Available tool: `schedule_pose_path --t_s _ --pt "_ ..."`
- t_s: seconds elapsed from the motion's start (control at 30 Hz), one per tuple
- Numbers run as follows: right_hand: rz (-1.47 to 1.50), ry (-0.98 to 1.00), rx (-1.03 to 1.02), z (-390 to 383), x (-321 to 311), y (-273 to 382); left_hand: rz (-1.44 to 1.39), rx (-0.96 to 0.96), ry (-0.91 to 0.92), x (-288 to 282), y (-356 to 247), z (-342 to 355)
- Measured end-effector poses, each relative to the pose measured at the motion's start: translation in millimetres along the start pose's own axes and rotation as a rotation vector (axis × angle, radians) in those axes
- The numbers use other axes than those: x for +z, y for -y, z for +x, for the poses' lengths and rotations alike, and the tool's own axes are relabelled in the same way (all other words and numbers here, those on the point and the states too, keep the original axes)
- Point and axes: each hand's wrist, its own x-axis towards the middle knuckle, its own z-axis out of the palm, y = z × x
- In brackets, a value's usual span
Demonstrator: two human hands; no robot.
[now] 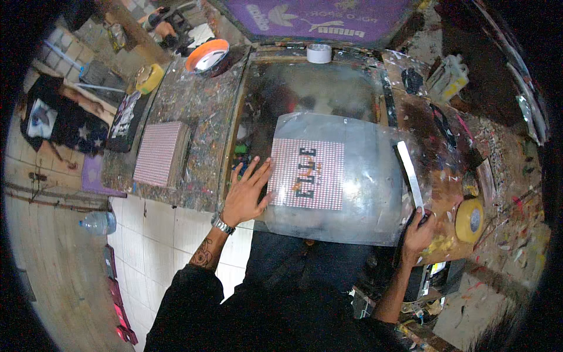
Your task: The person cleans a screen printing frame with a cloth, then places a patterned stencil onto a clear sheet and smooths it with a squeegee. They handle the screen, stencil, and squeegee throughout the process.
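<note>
A red-and-white checked square (284, 155) with dark lettering down its middle lies with a clear, glossy plastic sheet (369, 158) on a glass-topped table. I cannot tell which of the two is on top. My left hand (245, 196), fingers spread, rests at the left edge of the checked square. At the right edge of the plastic sheet, my right hand (418, 236) is closed around the near end of a long, flat white strip (410, 173). The strip looks like a ruler or a blade and points away from me.
Left, a stack of checked squares (158, 154) sits on a paint-stained bench (205, 129), with an orange-rimmed bowl (207, 56) behind. A tape roll (319, 54) stands at the far edge; a yellow one (470, 220) lies right. Another person (64, 117) is far left.
</note>
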Motion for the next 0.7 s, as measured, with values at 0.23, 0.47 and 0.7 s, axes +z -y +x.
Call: schedule_pose_path --t_s 0.23,0.47,0.7 --pt "-0.057 0.110 0.119 2 -1 2 -0.078 0.010 -0.057 0 1 -1" --pt "-0.064 0.047 0.085 2 -3 6 -0.006 0.027 -0.040 4 1 -1" --pt "-0.048 0.113 0.114 2 -7 11 -0.035 0.010 -0.061 8 2 -4"
